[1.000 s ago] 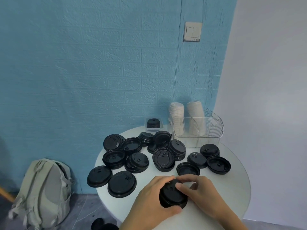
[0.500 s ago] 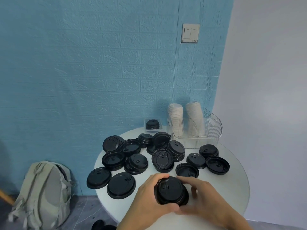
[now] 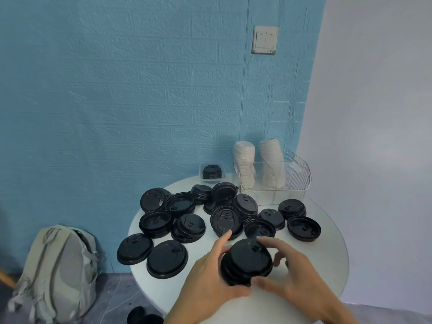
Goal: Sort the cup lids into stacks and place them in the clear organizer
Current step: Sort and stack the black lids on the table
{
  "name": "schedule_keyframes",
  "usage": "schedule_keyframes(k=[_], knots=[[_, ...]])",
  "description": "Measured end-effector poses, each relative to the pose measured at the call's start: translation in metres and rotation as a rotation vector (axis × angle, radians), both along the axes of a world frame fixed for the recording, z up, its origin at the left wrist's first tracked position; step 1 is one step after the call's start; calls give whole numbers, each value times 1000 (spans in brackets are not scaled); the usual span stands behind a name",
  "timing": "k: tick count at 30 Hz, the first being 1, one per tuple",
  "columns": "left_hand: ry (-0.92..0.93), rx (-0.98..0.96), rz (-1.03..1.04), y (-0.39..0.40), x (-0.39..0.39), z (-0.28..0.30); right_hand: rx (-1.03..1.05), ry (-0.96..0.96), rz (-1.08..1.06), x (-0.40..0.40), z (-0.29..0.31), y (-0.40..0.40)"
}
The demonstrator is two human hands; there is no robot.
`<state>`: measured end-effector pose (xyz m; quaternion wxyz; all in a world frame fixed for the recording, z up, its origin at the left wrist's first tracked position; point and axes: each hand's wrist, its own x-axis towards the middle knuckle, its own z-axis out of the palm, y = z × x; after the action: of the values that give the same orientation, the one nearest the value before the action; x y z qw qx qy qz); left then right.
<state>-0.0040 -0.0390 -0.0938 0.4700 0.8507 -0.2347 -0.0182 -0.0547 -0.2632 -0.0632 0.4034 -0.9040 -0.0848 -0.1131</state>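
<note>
A: What do we have in our hands?

B: Low in the frame, right of centre, our left hand [image 3: 210, 274] and right hand [image 3: 292, 274] both curl round 1 small stack of black lids [image 3: 246, 263], thumbs underneath, fingers at its sides.

A: And the rest?

B: Loose black lids [image 3: 191, 220] lie scattered over the white round surface [image 3: 327, 258] just above our hands. At the surface's far edge, a small clear tray [image 3: 224, 173] holds a lid stack. Right of it, the clear organizer [image 3: 297, 181] holds 2 stacks of white lids [image 3: 244, 160].

A: Elsewhere?

B: A grey backpack [image 3: 58, 272] sits on the floor, lower left.
</note>
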Motion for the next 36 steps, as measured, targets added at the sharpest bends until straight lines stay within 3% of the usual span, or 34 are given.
schedule_keyframes(k=[9,13,16,18,21,26,29,36], knots=[[-107,135,-17,0,0,1,-153,117,125,9,-5,7],[-144,215,-42,0,-1,0,-131,172,176,9,-4,-2],[-136,255,-42,0,0,1,-39,23,47,23,-2,-14],[-122,266,-47,-1,0,2,-187,-74,-47,40,0,-18],[-114,277,-68,0,1,3,-447,7,-88,63,-4,-16],[-92,204,-67,-1,3,4,-519,-67,-148,66,-12,-13],[-87,115,-23,0,2,0,-394,-151,-181,57,-15,-16],[-105,-81,24,4,-1,1,358,-39,-152,29,-1,-10]])
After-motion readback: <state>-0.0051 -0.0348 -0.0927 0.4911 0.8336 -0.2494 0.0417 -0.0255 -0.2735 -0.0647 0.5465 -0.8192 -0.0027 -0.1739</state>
